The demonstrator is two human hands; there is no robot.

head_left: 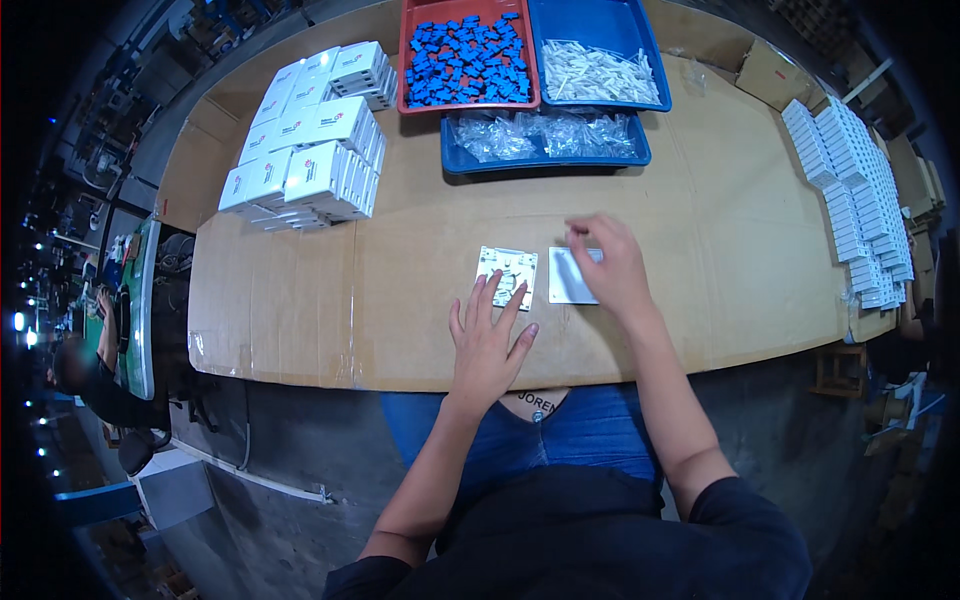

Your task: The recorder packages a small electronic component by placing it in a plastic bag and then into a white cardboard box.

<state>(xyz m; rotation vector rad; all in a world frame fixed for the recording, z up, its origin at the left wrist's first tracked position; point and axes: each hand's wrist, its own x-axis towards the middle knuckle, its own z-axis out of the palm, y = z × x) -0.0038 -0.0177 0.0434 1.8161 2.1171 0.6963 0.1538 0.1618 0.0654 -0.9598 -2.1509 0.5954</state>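
Observation:
My left hand (488, 340) is open, its spread fingertips resting on a small white plastic tray-like piece (496, 257) with raised inner shapes. Part of that piece is hidden under the fingers. Just to its right lies a flat white square plate (569, 287) on the cardboard-covered table. Over this plate's upper right side hovers my right hand (615, 265), fingers bent and smeared by motion. Whether anything sits between its fingertips cannot be made out.
Stacked white boxes (320, 170) stand at the left. At the back are a red bin (404, 60) of small blue parts, a blue bin (655, 50) of thin white pieces and a blue tray (545, 165) of clear bags. Stacked white pieces (855, 200) line the right edge.

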